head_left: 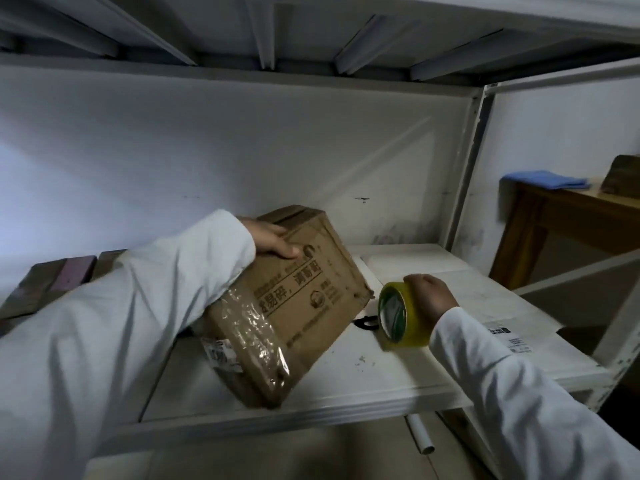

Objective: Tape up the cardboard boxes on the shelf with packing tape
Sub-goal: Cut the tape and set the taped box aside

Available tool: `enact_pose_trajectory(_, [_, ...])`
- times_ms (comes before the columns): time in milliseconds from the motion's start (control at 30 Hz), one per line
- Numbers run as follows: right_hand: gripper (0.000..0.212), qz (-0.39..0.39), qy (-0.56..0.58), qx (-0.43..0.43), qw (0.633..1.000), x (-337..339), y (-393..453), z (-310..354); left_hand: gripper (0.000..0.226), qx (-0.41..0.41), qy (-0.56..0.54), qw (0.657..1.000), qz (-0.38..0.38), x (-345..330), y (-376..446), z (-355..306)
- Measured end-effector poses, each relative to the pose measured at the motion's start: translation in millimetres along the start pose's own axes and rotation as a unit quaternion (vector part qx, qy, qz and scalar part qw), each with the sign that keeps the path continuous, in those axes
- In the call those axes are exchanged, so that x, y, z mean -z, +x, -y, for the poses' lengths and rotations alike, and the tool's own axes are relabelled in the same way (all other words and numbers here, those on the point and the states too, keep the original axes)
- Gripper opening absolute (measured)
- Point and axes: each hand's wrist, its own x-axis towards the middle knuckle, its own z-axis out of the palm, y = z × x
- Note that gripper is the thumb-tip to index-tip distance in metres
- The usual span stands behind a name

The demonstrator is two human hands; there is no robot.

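Near front lip of white shelf board (346, 386): cardboard box (294, 299) tipped up on its near corner, long axis running from that corner up-left toward wall; clear tape already wrinkled over its near end. Left hand (273, 239) grips box's far top edge, fingers curled over it. Right hand (431, 294) sits just right of box, wrapped round yellow packing tape roll (398, 315), roll core facing box. Right hand is nearer the untaped side. Small dark item, can't ID, lies between box and roll. Farther right and back, bare board gives room.
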Motion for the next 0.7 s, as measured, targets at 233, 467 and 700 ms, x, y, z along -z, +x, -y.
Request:
enact_pose_trajectory(233, [0.012, 0.132, -0.043, 0.01, 0.99, -4.1, -12.5, 20.3, 0.046, 0.121, 0.272, 0.933, -0.203, -37.6, 10.4, 62.7])
enact_pose_trajectory(467, [0.015, 0.228, -0.061, 0.066, 0.97, -26.8, -24.0, 35.7, 0.05, -0.059, -0.077, 0.988, -0.123, -109.0, 0.1, -18.2])
enact_pose_trajectory(700, [0.04, 0.239, -0.204, 0.093, 0.945, -26.4, -20.5, 34.3, 0.021, -0.044, -0.085, 0.974, -0.204, -122.1, 17.4, -15.8])
